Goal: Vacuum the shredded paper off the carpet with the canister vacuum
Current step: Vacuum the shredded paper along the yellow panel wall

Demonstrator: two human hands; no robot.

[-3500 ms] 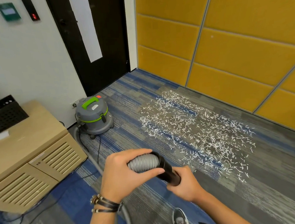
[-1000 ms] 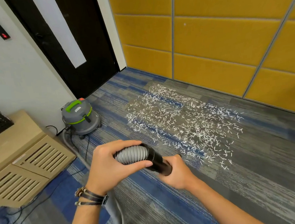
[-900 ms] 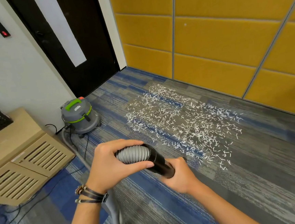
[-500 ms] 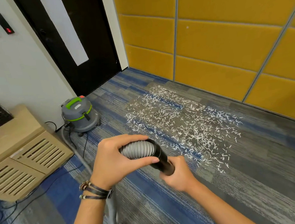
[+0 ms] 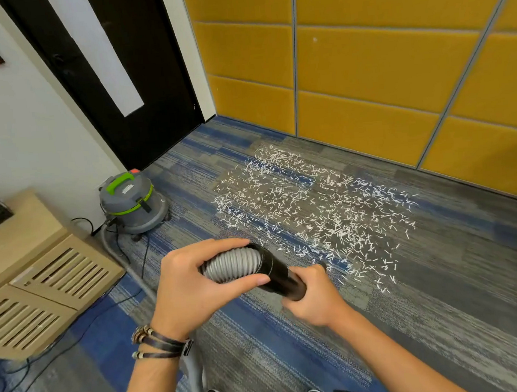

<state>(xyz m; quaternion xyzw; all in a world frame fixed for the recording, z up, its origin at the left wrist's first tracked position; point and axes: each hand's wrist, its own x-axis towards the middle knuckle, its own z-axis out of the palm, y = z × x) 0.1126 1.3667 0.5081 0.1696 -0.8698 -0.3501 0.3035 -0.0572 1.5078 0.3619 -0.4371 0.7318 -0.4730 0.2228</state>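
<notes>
The hose (image 5: pixel 235 265) has been kept in the same two-handed grip; the shredded paper (image 5: pixel 315 216) has not been shifted.
The hose is gripped by the left hand (image 5: pixel 190 292) and its black tube (image 5: pixel 278 272) by the right hand (image 5: pixel 313 300), with fingers curled round both. The shredded paper is spread over the carpet (image 5: pixel 445 273) just beyond the hands; the vacuum (image 5: pixel 131 203) is parked to the left.

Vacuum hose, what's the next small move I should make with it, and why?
Probably lower the black hose end toward the near edge of the shredded paper. It is held up above the carpet, short of the scraps, and the whole patch looks untouched.
</notes>
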